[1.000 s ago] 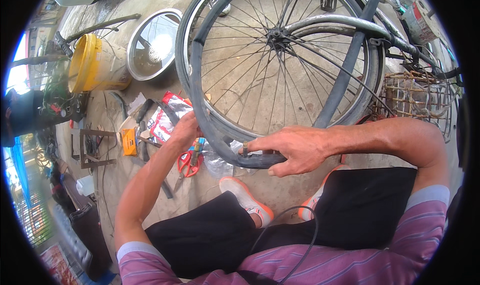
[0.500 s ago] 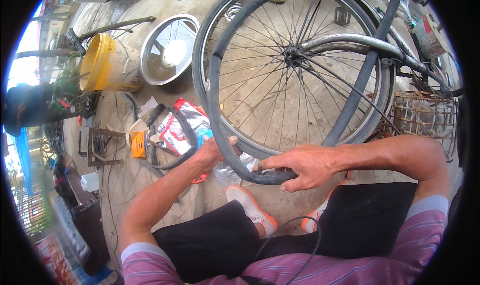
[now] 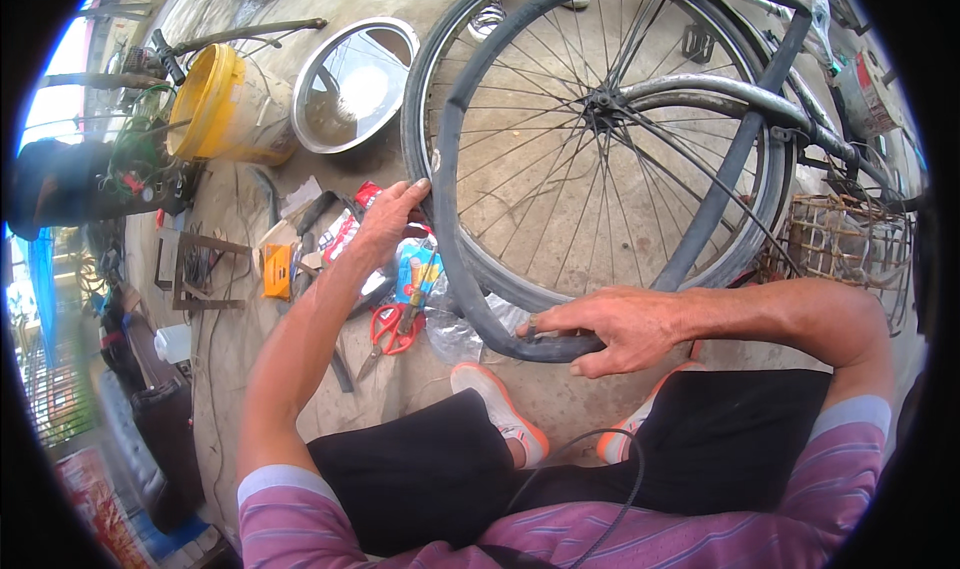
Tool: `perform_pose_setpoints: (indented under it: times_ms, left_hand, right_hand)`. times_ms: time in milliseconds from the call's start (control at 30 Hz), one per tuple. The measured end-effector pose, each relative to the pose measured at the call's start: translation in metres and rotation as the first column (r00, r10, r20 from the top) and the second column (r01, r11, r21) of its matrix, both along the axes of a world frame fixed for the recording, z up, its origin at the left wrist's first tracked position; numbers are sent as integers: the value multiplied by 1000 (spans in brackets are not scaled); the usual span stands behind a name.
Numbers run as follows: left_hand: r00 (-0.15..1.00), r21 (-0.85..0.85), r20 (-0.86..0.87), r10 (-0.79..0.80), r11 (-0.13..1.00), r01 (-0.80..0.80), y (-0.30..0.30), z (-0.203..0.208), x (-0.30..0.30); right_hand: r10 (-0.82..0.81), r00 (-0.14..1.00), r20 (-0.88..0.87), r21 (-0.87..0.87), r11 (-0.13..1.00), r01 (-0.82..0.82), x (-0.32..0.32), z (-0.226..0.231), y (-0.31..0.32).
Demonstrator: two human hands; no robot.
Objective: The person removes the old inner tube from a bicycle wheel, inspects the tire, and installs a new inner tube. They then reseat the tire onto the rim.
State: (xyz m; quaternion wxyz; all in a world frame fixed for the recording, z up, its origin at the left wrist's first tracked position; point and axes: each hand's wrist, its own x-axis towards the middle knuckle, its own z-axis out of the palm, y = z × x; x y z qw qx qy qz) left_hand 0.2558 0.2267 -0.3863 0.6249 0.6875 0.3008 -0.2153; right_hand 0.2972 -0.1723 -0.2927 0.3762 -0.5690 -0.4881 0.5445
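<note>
Black rubber tube (image 3: pixel 461 274) draped across the spoked wheel (image 3: pixel 602 109), its lowest bend just below the wheel's near edge. From my remote station I see the right hand (image 3: pixel 632 324) closing its grip around that bend, fingertips at the metal valve (image 3: pixel 531 325). Change: the left hand (image 3: pixel 388 214) has risen along the wheel's left edge, away from the bend, so only the right grip visibly holds it; the left grip's width I cannot tell. Red-handled scissors (image 3: pixel 403 346) lie below the wheel's lower left.
</note>
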Motion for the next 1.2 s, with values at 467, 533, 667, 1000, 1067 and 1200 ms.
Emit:
perform_pose_setpoints:
  times_ms: [467, 533, 667, 1000, 1067, 1200]
  left_hand:
    - [929, -341, -290, -232, 931, 126, -95, 13, -90]
    - [952, -272, -292, -95, 962, 13, -78, 10, -78]
    - [945, -214, -313, -95, 976, 27, -81, 15, -67]
    - [921, -316, -313, -232, 940, 130, -101, 16, -82]
    - [909, -323, -290, -301, 924, 203, -108, 29, -77]
    - [900, -318, -294, -321, 921, 225, -110, 19, -83]
  right_hand:
    - [-50, 998, 40, -66, 996, 53, -7, -9, 4]
    - [-159, 983, 96, 30, 987, 157, -11, -28, -1]
    - [-177, 966, 190, -53, 980, 190, -14, -28, -5]
    - [-351, 883, 310, -70, 918, 390, -11, -32, 0]
    - [-344, 877, 337, -94, 914, 395, -8, -29, 4]
    - [-307, 857, 414, -108, 918, 381, -11, -28, 2]
